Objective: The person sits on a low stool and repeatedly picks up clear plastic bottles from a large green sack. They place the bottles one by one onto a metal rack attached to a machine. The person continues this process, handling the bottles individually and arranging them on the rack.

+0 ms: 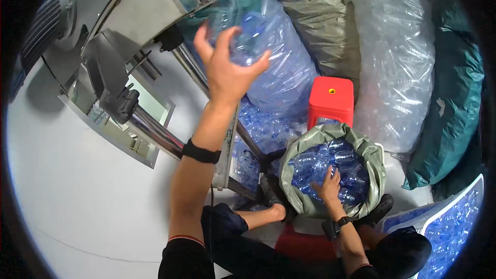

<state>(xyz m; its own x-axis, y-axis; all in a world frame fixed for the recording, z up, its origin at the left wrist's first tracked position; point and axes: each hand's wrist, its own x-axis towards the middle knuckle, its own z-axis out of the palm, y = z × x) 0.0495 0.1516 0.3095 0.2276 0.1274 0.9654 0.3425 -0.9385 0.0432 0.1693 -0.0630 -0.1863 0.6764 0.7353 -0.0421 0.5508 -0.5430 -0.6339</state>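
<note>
My left hand (pixel 230 70) is raised beside the machine at the upper middle, its fingers curled around a clear plastic bottle (pixel 225 18). A second clear shape, bluish and blurred, shows by the fingers, and I cannot make out whether it is a separate bottle. My right hand (pixel 328 188) reaches down into an open green sack (pixel 374 163) with a rolled-down rim. Its fingers are spread over the clear blue-tinted plastic bottles (pixel 310 163) that fill the sack. Whether the fingertips press on a bottle is hard to tell.
A metal machine (pixel 139 8) on steel legs stands at the left. Beyond the sack are a red stool (pixel 331 101) and large clear bags (pixel 390 62). A green bag (pixel 449 119) lies at the right. A white-rimmed bin (pixel 460 227) of bottles is at the lower right.
</note>
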